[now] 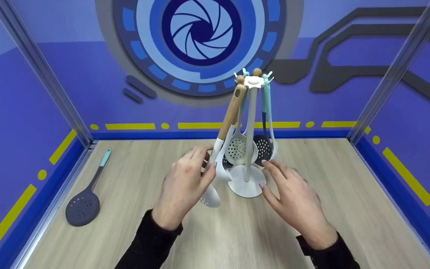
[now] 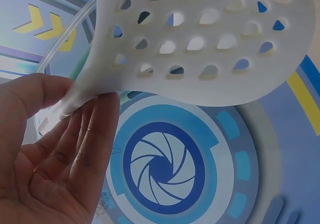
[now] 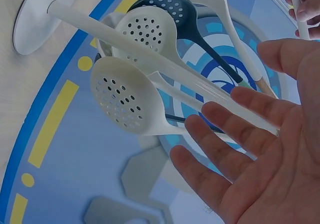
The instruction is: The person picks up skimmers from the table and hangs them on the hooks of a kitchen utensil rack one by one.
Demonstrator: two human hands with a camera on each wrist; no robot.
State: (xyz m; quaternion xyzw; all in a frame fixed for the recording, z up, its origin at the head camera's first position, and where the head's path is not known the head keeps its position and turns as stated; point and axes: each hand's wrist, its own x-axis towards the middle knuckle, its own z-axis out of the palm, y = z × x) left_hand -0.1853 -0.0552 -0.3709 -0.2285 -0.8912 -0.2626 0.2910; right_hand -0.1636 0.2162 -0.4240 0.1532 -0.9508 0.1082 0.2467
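Note:
My left hand (image 1: pixel 187 179) pinches a white skimmer with a wooden handle (image 1: pixel 233 112) low on its white neck, between thumb and fingers. In the left wrist view, the holed head of this skimmer (image 2: pixel 240 92) fills the upper part. Its handle end leans up close to the top of a white utensil stand (image 1: pixel 252 123), overlapping it in the head view. Several skimmers and ladles hang round the stand, among them a white skimmer (image 1: pixel 236 148) and a dark skimmer (image 1: pixel 262 146). My right hand (image 1: pixel 295 196), fingers spread, holds nothing beside the stand's round base (image 1: pixel 246 189).
A dark grey skimmer (image 1: pixel 83 208) with a mint handle end lies on the wooden table (image 1: pixel 133 168) at the left. Blue printed panels (image 1: pixel 185 108) enclose the back and sides, with metal posts (image 1: pixel 394 71) at the corners.

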